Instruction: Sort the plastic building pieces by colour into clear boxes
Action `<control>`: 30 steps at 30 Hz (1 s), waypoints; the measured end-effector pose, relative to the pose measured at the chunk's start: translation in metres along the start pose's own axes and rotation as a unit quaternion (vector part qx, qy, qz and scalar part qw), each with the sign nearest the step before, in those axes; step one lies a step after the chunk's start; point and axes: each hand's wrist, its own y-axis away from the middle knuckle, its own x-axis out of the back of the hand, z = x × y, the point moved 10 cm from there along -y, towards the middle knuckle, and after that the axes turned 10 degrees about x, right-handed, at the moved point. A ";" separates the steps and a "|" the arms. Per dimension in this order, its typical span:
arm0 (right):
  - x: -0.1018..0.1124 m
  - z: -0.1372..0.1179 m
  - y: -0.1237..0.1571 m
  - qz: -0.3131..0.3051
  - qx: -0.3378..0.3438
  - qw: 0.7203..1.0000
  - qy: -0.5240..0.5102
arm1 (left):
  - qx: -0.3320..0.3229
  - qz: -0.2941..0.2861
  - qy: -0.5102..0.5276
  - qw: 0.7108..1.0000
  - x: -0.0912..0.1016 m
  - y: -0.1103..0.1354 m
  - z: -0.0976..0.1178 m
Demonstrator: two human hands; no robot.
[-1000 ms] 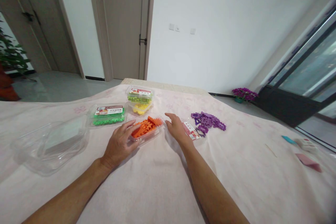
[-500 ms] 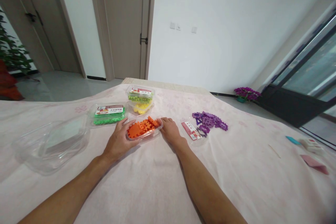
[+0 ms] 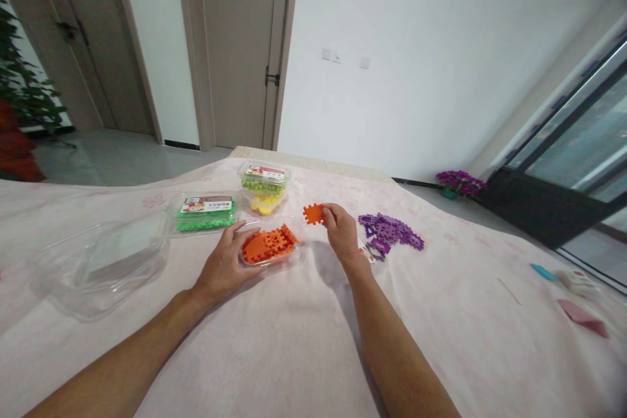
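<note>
You had a pale pink cloth (image 3: 294, 353) spread over the whole surface. At the left lay a large clear container (image 3: 98, 261). Near the centre sat a box of green pieces (image 3: 206, 212), two stacked boxes (image 3: 263, 186), a tray of orange pieces (image 3: 269, 248) and loose purple pieces (image 3: 389, 232). Small blue (image 3: 543, 272) and pink (image 3: 582, 310) bits lay at the far right.
</note>
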 end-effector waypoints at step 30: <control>-0.016 -0.101 0.001 -0.164 0.116 0.967 0.158 | 0.003 -0.030 0.018 0.999 -0.005 -0.001 -0.003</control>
